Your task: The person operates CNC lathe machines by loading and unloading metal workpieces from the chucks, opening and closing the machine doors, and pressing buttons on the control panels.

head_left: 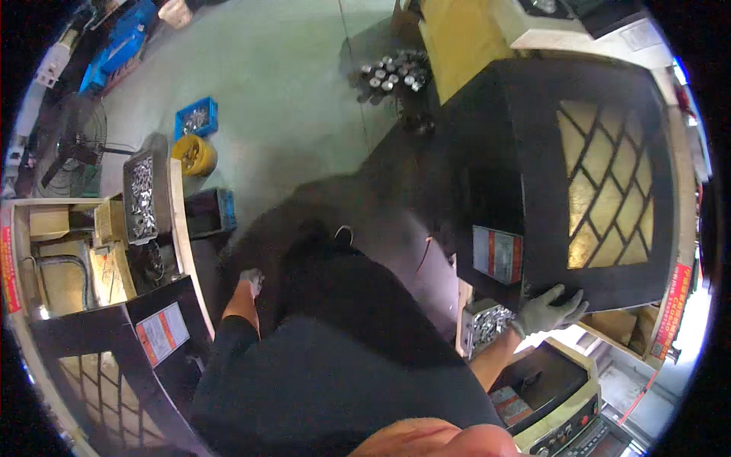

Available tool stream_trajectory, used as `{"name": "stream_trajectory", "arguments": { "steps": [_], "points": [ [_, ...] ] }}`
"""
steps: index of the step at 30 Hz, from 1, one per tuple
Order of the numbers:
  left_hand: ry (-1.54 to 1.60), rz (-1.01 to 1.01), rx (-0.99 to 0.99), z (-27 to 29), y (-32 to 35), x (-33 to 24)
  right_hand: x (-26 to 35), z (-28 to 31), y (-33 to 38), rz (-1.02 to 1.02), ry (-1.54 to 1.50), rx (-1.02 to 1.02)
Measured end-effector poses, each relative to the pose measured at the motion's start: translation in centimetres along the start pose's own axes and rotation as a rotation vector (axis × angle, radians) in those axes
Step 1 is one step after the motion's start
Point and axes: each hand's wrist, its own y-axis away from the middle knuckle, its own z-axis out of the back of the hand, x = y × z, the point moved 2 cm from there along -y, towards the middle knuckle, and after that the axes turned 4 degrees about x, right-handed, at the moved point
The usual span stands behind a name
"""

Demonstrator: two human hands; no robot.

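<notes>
Smooth pale-green floor (pixel 266 68), a black fan (pixel 75 145) at left, white glare (pixel 694 324) at right.

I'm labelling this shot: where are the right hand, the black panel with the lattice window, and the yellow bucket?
Right hand (pixel 544 313): head view, on the glove's back.
Black panel (pixel 610 187): head view, on its lattice window.
Yellow bucket (pixel 205 158): head view, on its outer wall.

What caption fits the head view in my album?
Gloved right hand at the edge of a black windowed door, left hand well apart.
</notes>
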Motion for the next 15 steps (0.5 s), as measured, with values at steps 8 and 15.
{"name": "stream_trajectory", "arguments": {
  "steps": [8,15],
  "points": [
    [0.435,0.212,-0.134,4.3,6.5,-0.6,0.0,-1.0,-0.8,0.124,0.011,-0.096],
    [0.089,-0.459,0.098,-18.2,4.4,-29.5,1.1,-1.2,-0.8,0.144,0.016,-0.048]
  ]
}}
